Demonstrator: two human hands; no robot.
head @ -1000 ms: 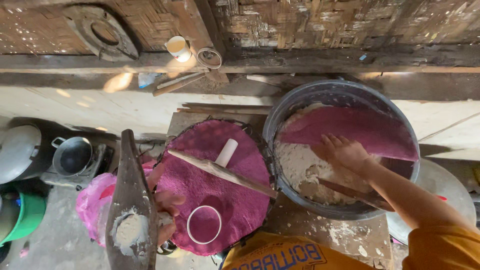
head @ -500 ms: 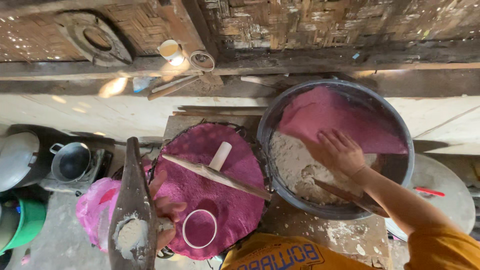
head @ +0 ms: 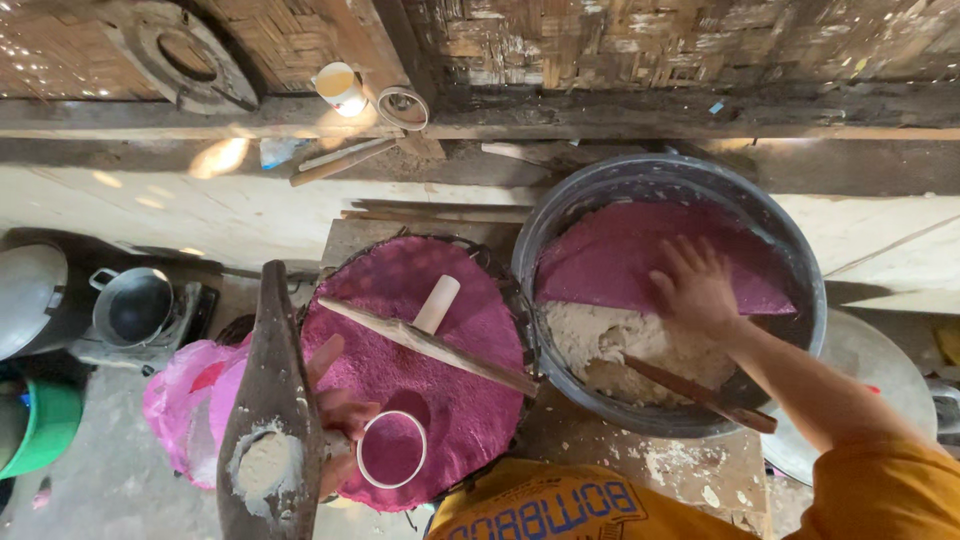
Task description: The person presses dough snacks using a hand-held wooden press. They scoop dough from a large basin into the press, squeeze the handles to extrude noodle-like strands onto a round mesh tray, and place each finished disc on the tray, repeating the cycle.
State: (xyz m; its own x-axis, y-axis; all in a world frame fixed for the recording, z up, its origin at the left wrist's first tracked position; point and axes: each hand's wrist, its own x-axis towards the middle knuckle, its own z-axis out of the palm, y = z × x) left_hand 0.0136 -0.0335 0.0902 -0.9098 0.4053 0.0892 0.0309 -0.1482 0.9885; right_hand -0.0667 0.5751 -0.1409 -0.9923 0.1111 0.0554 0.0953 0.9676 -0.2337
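My right hand [head: 695, 288] reaches into a large dark basin [head: 790, 250] and rests, fingers spread, on a magenta cloth [head: 610, 262] covering part of the pale dough [head: 595, 345] inside. My left hand [head: 335, 415] grips a long dark wooden paddle [head: 272, 380] with a lump of pale dough on its near end. Beside it lies a round tray covered in magenta towel [head: 465, 395], bearing a white ring [head: 392, 449], a white cylinder [head: 437, 304] and a wooden stick [head: 430, 346].
A wooden stick [head: 700, 393] leans in the basin. Left of the tray are a pink plastic bag [head: 190, 400], a small metal pot [head: 135, 305], a pot lid [head: 25, 298] and a green bucket [head: 45, 425]. A ledge behind holds a cup [head: 340, 88] and sticks.
My right hand slid further up onto the magenta cloth in the basin. The left hand and paddle stayed in about the same place.
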